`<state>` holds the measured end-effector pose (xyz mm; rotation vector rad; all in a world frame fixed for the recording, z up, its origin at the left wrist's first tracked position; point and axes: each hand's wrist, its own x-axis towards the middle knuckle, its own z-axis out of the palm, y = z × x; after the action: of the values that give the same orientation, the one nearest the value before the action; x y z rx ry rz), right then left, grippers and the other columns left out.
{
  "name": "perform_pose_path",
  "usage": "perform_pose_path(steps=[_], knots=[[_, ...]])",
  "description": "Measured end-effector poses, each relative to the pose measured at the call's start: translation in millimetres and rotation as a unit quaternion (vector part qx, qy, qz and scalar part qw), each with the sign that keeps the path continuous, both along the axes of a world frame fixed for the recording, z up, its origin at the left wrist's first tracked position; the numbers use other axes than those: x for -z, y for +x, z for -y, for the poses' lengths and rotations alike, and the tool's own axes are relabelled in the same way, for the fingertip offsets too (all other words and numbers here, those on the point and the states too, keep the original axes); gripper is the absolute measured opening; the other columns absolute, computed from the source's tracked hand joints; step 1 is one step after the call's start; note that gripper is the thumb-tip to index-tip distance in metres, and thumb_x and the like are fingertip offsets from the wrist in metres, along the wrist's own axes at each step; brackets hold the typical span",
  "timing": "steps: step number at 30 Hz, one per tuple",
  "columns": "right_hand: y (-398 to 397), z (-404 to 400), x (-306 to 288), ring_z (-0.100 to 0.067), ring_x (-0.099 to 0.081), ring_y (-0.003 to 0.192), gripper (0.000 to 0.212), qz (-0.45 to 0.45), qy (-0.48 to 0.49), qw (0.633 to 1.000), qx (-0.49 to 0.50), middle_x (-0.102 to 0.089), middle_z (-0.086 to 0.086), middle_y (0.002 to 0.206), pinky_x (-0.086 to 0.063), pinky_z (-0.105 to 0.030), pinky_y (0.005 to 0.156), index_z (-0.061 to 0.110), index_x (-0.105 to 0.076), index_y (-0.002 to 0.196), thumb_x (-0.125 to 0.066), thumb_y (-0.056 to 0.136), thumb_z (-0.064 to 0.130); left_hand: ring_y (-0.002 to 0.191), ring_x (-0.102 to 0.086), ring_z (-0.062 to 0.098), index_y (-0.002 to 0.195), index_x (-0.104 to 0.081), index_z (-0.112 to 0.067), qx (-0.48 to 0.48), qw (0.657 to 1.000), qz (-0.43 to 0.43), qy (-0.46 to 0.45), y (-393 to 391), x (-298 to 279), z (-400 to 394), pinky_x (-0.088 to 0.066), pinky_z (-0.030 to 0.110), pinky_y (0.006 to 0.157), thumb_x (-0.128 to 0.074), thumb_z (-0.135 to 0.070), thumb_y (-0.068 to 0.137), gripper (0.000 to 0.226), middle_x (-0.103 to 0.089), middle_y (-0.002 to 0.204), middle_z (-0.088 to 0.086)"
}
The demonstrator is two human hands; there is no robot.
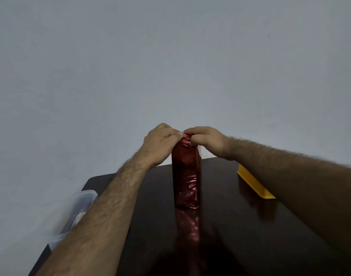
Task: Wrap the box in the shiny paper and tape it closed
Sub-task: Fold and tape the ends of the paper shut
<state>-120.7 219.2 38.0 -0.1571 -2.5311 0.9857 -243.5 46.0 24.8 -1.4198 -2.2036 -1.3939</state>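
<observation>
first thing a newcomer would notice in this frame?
The tall box wrapped in shiny red paper, standing upright at the middle of the dark table, with the left hand and right hand pinching the paper at its top end. Next, the yellow tray to its right and a clear plastic container at the table's left edge.

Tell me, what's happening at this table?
A person is wrapping a tall box covered in shiny red paper, which stands upright on a dark glossy wooden table. The left hand and right hand both pinch and fold the paper at the box's top end. A yellow plastic tray lies to the right, and a clear plastic container sits at the table's left edge. No tape is visible.
</observation>
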Motion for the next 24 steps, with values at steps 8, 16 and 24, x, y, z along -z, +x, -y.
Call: perform_pose_path(steps=[8,16,24], knots=[[0.6,-7.0,-5.4,-0.009,-0.047,0.140,0.070,-0.029,-0.020,0.999,0.026,-0.059,0.007,0.150,-0.033,-0.032,0.120,0.030,-0.069,0.139,-0.050,0.072,0.035,0.146,-0.035,-0.012,0.129,-0.071,-0.044,-0.006,0.987,-0.154,-0.043,-6.5,11.3,1.0,-0.008,0.045,0.125,-0.047,-0.041,0.106,0.034,-0.064,0.124,-0.036],[10.8,-14.5,10.7,-0.009,-0.061,0.124,0.058,-0.066,-0.004,0.997,0.046,-0.071,0.007,0.132,-0.045,-0.029,0.110,0.023,-0.075,0.130,-0.051,0.079,0.038,0.126,-0.056,-0.015,0.142,-0.061,-0.044,0.025,0.990,-0.137,-0.031,-8.7,18.0,7.0,-0.012,0.037,0.122,-0.052,-0.047,0.104,0.040,-0.064,0.125,-0.042],[15.7,-25.0,22.3,-0.004,-0.064,0.120,0.034,-0.083,0.057,0.993,0.066,-0.075,0.014,0.124,-0.049,-0.033,0.109,0.029,-0.077,0.125,-0.052,0.103,0.035,0.151,-0.037,-0.004,0.145,-0.063,-0.039,-0.011,0.962,-0.268,-0.053,-13.2,18.2,3.2,-0.014,0.045,0.127,-0.041,-0.050,0.107,0.046,-0.060,0.150,-0.023]])
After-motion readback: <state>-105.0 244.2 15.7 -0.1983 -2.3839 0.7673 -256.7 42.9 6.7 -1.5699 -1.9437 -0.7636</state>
